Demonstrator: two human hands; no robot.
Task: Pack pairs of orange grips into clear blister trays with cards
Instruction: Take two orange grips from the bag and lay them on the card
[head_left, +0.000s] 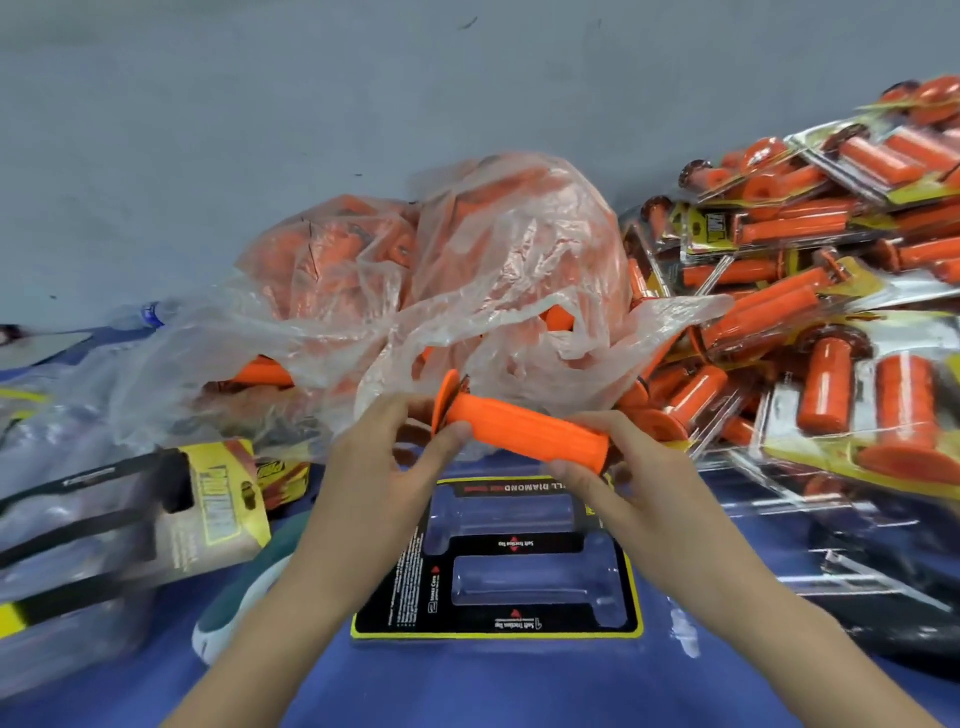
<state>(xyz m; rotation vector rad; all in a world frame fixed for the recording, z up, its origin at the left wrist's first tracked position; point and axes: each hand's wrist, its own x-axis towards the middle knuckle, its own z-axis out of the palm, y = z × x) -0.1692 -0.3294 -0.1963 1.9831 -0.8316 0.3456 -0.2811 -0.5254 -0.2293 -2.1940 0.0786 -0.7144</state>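
Head view: I see both hands holding one orange ribbed rubber grip (524, 428) over far edge of clear blister tray on black-and-yellow card (498, 558). Left hand (387, 457) pinches flanged end; right hand (618, 467) pinches plain end. Grip's long axis runs left to right, roughly parallel with both empty cavities. Flange lies left, so I judge far cavity matches. Both hands equally near.
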